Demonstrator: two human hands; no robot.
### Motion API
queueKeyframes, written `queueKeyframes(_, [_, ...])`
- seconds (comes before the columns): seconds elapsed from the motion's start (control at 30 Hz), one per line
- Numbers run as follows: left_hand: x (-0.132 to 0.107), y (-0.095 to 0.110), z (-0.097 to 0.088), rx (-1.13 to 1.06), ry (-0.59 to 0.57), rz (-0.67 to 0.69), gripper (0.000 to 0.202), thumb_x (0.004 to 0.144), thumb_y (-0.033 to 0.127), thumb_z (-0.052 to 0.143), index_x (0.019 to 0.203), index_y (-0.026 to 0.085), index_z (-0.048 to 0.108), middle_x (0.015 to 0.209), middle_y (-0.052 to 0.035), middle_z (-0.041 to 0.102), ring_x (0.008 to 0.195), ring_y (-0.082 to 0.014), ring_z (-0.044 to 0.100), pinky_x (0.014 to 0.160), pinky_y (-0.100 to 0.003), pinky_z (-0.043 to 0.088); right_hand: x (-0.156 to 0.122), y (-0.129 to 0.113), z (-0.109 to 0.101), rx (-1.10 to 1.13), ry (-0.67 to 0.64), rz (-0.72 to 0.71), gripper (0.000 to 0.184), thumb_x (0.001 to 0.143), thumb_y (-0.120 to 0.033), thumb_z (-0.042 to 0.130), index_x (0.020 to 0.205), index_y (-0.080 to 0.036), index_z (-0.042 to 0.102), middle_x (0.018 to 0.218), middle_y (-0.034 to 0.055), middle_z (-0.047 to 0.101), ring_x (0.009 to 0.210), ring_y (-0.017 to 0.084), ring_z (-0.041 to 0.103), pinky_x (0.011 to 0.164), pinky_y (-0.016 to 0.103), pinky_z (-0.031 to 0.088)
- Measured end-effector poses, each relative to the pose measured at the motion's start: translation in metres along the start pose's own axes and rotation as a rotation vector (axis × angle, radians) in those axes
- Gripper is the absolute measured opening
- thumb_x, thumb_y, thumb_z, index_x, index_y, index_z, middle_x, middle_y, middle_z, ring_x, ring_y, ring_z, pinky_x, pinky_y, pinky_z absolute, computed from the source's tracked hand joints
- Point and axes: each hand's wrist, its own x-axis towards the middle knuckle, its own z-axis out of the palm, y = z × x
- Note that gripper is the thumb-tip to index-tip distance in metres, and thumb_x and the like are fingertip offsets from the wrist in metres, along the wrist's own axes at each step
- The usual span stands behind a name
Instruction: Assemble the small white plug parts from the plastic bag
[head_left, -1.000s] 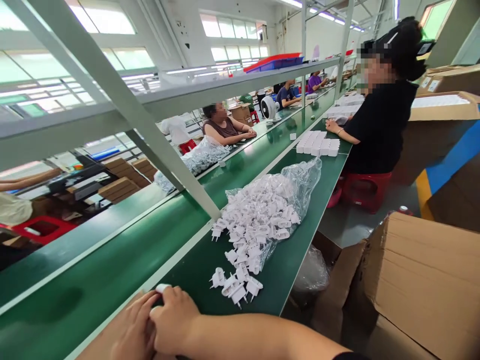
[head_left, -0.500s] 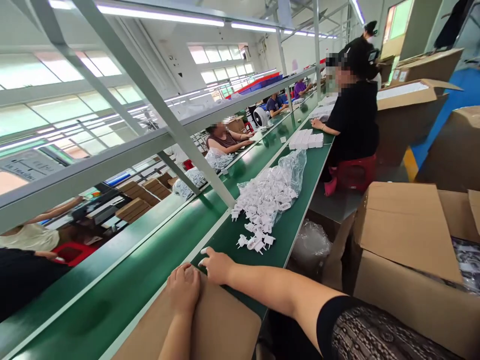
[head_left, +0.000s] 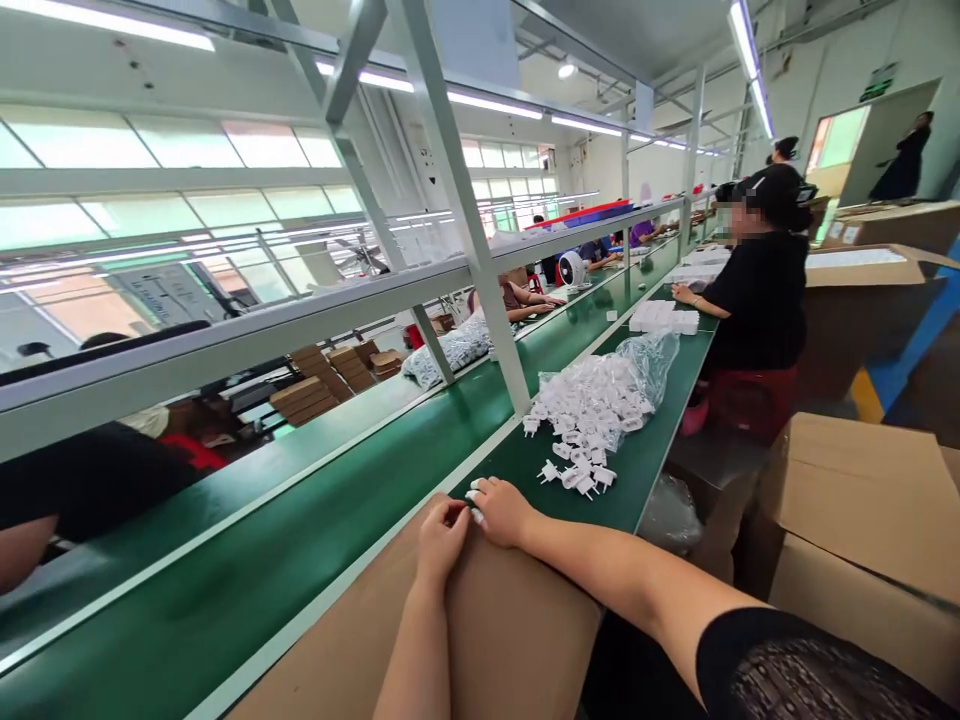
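My left hand (head_left: 442,540) and my right hand (head_left: 504,510) meet at the far edge of a brown cardboard sheet (head_left: 495,630) that lies on the green bench (head_left: 652,460). Both hands have their fingers curled. The left fingers pinch at the right hand's fingertips, which show white tips. What is between them is too small to make out. Just beyond the right hand lie a few loose white plug parts (head_left: 577,476). Behind them is a big heap of the same parts (head_left: 592,400), spilling from a clear plastic bag (head_left: 651,358).
A green conveyor belt (head_left: 315,520) runs along the left, with a slanted white frame post (head_left: 480,270) over it. Cardboard boxes (head_left: 862,510) stand at the right. A person in black (head_left: 757,290) sits further along by stacked white blocks (head_left: 664,318). Other people sit across the belt.
The view has swung up and to the right. My right hand, flat on the bench before, has curled and drawn in to my left hand at the cardboard's edge.
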Motion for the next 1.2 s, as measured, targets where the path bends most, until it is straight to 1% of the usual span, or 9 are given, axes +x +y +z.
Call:
queueKeyframes(0.17, [-0.007, 0.009, 0.000, -0.020, -0.111, 0.053, 0.037, 0.080, 0.052, 0.062, 0.087, 0.018, 0.075, 0.088, -0.0085, 0.074, 0.081, -0.0244, 0.067, 0.075, -0.036, 0.054, -0.002, -0.002, 0.000, 0.020, 0.022, 0.046, 0.039, 0.092, -0.021, 0.057, 0.129, -0.010, 0.064, 0.137, 0.0166, 0.059, 0.116, 0.028, 0.058, 0.100, 0.042, 0.050])
queueKeyframes(0.33, [-0.008, -0.001, -0.003, -0.082, -0.198, 0.019, 0.050, 0.076, 0.065, 0.068, 0.093, 0.020, 0.078, 0.101, -0.0096, 0.074, 0.091, -0.0279, 0.069, 0.078, -0.036, 0.057, 0.000, 0.000, 0.004, 0.038, -0.004, 0.055, 0.043, 0.087, -0.026, 0.061, 0.128, -0.013, 0.064, 0.127, 0.0129, 0.065, 0.108, 0.026, 0.062, 0.094, 0.039, 0.053])
queueKeyframes(0.47, [-0.002, -0.008, -0.003, -0.072, -0.198, 0.012, 0.054, 0.066, 0.073, 0.073, 0.082, 0.022, 0.079, 0.109, -0.0100, 0.073, 0.103, -0.0327, 0.069, 0.084, -0.038, 0.059, 0.004, 0.010, 0.012, 0.090, -0.021, 0.093, 0.045, 0.086, -0.037, 0.064, 0.126, -0.016, 0.066, 0.124, 0.0112, 0.066, 0.107, 0.027, 0.064, 0.093, 0.040, 0.055])
queueKeyframes(0.57, [0.000, -0.003, -0.003, -0.057, -0.171, -0.042, 0.059, 0.060, 0.077, 0.074, 0.080, 0.022, 0.080, 0.107, -0.0109, 0.074, 0.102, -0.0347, 0.071, 0.085, -0.041, 0.061, 0.006, 0.014, 0.014, 0.152, -0.033, 0.119, 0.049, 0.083, -0.042, 0.067, 0.126, -0.019, 0.067, 0.124, 0.0106, 0.065, 0.109, 0.028, 0.064, 0.094, 0.041, 0.055])
queueKeyframes(0.67, [0.001, 0.005, -0.003, -0.046, -0.164, -0.063, 0.060, 0.057, 0.079, 0.074, 0.074, 0.022, 0.079, 0.104, -0.0119, 0.075, 0.101, -0.0353, 0.071, 0.088, -0.041, 0.061, 0.007, 0.014, 0.015, 0.168, -0.051, 0.128, 0.046, 0.081, -0.040, 0.068, 0.122, -0.019, 0.069, 0.125, 0.0118, 0.064, 0.110, 0.029, 0.064, 0.093, 0.041, 0.056])
queueKeyframes(0.83, [0.003, 0.008, -0.003, -0.007, -0.213, -0.078, 0.061, 0.060, 0.082, 0.070, 0.068, 0.022, 0.076, 0.104, -0.0124, 0.075, 0.099, -0.0343, 0.071, 0.087, -0.038, 0.060, 0.007, 0.010, 0.017, 0.178, -0.029, 0.133, 0.050, 0.077, -0.039, 0.068, 0.122, -0.017, 0.066, 0.129, 0.0152, 0.060, 0.108, 0.031, 0.064, 0.090, 0.045, 0.056])
queueKeyframes(1.0, [0.004, 0.003, 0.002, 0.012, -0.197, -0.062, 0.063, 0.063, 0.083, 0.067, 0.069, 0.021, 0.074, 0.105, -0.0123, 0.074, 0.101, -0.0343, 0.070, 0.093, -0.042, 0.057, 0.008, 0.008, 0.012, 0.209, -0.066, 0.174, 0.055, 0.076, -0.032, 0.067, 0.127, -0.013, 0.063, 0.133, 0.0190, 0.056, 0.111, 0.034, 0.063, 0.092, 0.047, 0.055])
queueKeyframes(1.1, [0.001, 0.008, 0.008, -0.007, -0.191, -0.021, 0.062, 0.071, 0.081, 0.063, 0.071, 0.020, 0.073, 0.105, -0.0129, 0.073, 0.101, -0.0329, 0.068, 0.095, -0.043, 0.055, 0.007, 0.007, 0.006, 0.220, -0.070, 0.188, 0.052, 0.079, -0.026, 0.064, 0.129, -0.014, 0.062, 0.136, 0.0184, 0.055, 0.114, 0.034, 0.062, 0.095, 0.048, 0.053])
queueKeyframes(1.2, [-0.003, 0.017, 0.015, -0.077, -0.170, 0.005, 0.062, 0.077, 0.080, 0.060, 0.075, 0.019, 0.073, 0.106, -0.0139, 0.071, 0.101, -0.0312, 0.066, 0.093, -0.042, 0.055, 0.008, 0.007, 0.002, 0.277, -0.036, 0.224, 0.047, 0.085, -0.023, 0.059, 0.132, -0.017, 0.062, 0.136, 0.0151, 0.055, 0.112, 0.030, 0.063, 0.096, 0.044, 0.053])
